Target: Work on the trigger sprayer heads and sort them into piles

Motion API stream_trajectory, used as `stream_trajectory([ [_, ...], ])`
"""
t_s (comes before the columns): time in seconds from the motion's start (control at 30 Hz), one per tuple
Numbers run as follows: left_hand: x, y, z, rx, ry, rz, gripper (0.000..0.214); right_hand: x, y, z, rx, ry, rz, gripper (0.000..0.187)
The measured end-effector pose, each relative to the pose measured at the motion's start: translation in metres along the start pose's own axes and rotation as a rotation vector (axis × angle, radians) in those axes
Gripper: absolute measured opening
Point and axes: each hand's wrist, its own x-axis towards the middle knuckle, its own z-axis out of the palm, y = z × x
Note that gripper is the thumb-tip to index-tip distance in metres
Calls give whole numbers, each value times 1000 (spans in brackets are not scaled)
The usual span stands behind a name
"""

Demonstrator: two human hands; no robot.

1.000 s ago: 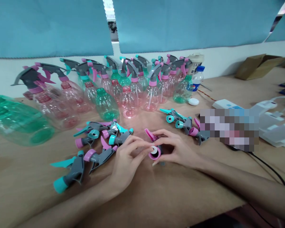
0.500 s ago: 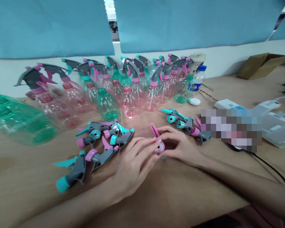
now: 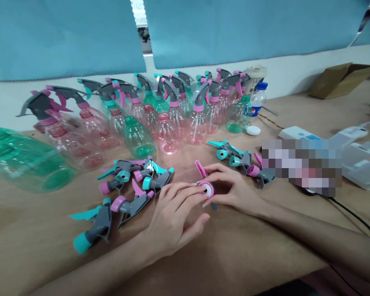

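Blue sheeting is hanging across the far wall, and a wooden desk is stretching out below it. In the head view — the only one — transparent spray bottles are standing in a crowd along the far side, many carrying their grey sprayers. One green bottle and several pink ones at the front of the crowd are showing bare necks, while large green bottles are lying at the far left. Loose spray heads are lying in a pile to the left of the hands, and a smaller cluster of spray heads is sitting just beyond the right hand.

That right hand is holding a pink-and-grey spray head low over the near-middle of the desk, thumb and fingers clamped around its collar, the open end facing the wearer. The left hand is reaching in from the left: its longer fingers are touching the collar's edge, and its thumb is standing well apart, gripping nothing.

What is changing is the white insert. Compared with a second ago, it is no longer sticking up between the left thumb and forefinger; it is lying inside the pink collar, and the left hand is loosening from a pinch into a spread. That is suggesting the insert is more or less seated — though how firmly, the covering fingertips are making hard to tell.
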Motion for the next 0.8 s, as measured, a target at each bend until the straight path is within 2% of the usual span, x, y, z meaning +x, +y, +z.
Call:
stream_trajectory([
  [0.37, 3, 1, -2, 5, 11, -2, 25, -1, 0, 1, -5, 3, -13, 29],
  [0.6, 4, -2, -2, 76, 79, -54, 16, -1, -3, 1, -4, 0, -6, 28],
  [0.8, 5, -4, -1, 134, 78, -75, 20, -1, -3, 1, 9, 4, 18, 28],
])
